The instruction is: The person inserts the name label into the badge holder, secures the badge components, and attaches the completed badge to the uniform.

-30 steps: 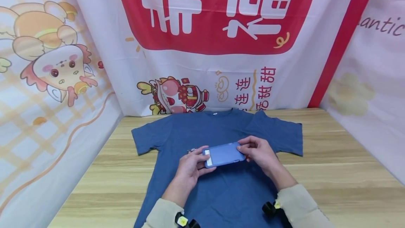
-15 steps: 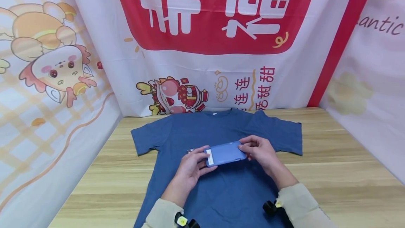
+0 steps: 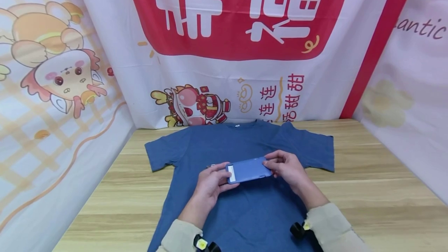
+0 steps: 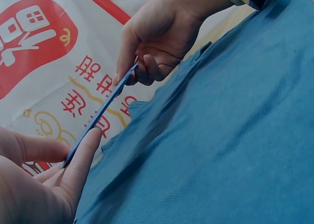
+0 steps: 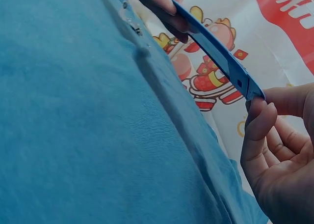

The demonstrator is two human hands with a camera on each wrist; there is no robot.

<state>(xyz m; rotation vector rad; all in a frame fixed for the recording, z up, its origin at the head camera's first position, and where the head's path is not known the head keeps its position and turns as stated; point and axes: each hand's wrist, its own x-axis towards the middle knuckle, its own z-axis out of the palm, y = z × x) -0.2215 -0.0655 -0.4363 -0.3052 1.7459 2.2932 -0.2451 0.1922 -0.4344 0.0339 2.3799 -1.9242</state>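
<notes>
One blue case (image 3: 247, 170) between left hand (image 3: 210, 184) and right hand (image 3: 288, 169), both closed on opposite ends; likely light, stiff, slick; hold edges.

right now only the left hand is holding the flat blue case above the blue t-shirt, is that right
Not quite: it isn't only the left hand. The right hand also holds the flat blue case, pinching its opposite end above the blue t-shirt, as the head view shows.
</notes>
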